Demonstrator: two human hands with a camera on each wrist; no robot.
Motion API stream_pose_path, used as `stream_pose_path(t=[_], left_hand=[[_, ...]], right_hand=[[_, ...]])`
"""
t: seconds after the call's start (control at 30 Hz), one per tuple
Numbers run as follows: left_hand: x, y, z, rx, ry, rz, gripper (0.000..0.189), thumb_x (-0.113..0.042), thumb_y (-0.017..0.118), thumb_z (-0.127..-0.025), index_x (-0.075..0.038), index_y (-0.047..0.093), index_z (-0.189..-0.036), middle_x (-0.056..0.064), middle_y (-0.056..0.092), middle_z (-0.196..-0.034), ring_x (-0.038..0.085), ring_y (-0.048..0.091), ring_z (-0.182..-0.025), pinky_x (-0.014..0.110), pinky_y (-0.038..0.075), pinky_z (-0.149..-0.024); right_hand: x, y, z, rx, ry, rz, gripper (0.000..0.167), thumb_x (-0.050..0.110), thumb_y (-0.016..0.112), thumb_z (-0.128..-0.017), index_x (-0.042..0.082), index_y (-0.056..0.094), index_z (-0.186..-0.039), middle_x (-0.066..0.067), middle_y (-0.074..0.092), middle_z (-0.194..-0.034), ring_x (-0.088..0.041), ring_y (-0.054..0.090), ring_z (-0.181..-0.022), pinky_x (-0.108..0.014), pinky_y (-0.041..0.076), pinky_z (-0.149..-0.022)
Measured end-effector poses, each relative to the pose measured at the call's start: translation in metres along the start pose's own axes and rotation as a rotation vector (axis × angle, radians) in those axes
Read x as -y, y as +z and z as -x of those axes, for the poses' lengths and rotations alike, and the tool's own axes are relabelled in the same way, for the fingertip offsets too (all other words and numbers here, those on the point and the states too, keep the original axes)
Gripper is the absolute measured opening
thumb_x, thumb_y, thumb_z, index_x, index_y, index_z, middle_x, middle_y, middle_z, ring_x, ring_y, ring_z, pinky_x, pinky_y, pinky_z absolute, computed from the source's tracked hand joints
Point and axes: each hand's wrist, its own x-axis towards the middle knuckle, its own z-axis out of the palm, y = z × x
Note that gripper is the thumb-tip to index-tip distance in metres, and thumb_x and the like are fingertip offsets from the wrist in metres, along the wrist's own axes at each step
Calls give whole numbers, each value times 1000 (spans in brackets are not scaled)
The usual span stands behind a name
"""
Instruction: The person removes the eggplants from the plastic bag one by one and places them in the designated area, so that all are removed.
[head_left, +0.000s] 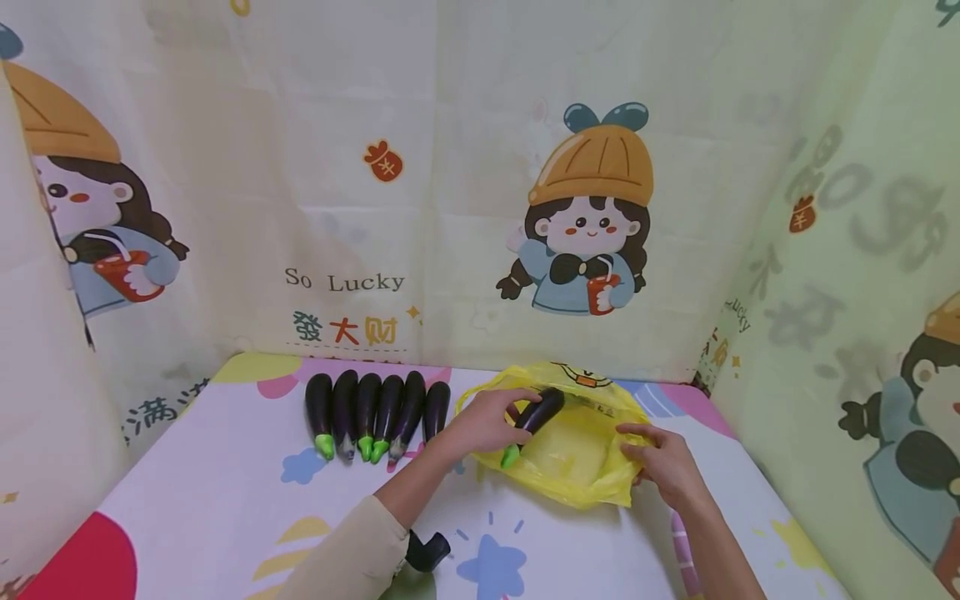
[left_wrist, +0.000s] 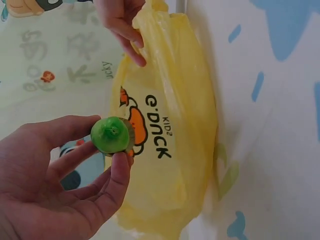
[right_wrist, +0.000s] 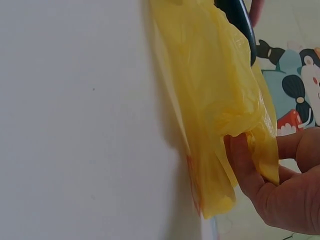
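My left hand [head_left: 491, 422] grips a dark purple eggplant [head_left: 542, 410] by its middle, tilted with the green stem end down toward me. It is over the open mouth of a yellow plastic bag [head_left: 573, 492]. In the left wrist view the green stem [left_wrist: 111, 134] points at the camera, between thumb and fingers. My right hand [head_left: 663, 460] pinches the bag's right edge and holds the mouth wide. Seen from the right wrist, the thumb and fingers [right_wrist: 245, 162] lie on both sides of the yellow film. Black lettering shows on the bag in the left wrist view.
A row of several eggplants [head_left: 367, 412] lies on the table left of the bag, stems mostly toward me. A black curved object [head_left: 429, 552] sits near the left forearm. Printed cloth walls [head_left: 457, 250] enclose the patterned table [head_left: 202, 500] at the back and sides.
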Motion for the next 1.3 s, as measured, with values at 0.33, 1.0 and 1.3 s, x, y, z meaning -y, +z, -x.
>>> stream_pose_path(t=[0.33,1.0,1.3], left_hand=[[8,-22,32,4,2,9,57,-23,80,-89,-25,63,-143,5,68,-106,17,64,-82,28,56,-67],[60,-79,86,-207,-170,4,56,-18,80,-88,-25,61,-140,7,68,-101,20,62,-87,32,52,-67],[83,-112,106,-223,-288,31,56,-15,77,-90,-19,54,-141,15,63,-104,22,65,-72,34,57,-66]], right_hand=[[-2,-1,-1,1,5,9,42,8,61,-103,-5,58,-142,-29,50,-141,-20,64,-75,-39,61,-66],[-4,-4,-3,10,6,0,44,9,60,-103,-6,56,-144,-30,49,-143,-19,65,-77,-39,61,-67],[-2,-4,-3,-4,-4,-8,44,8,61,-102,-7,56,-143,-28,56,-133,-19,65,-72,-38,60,-63]])
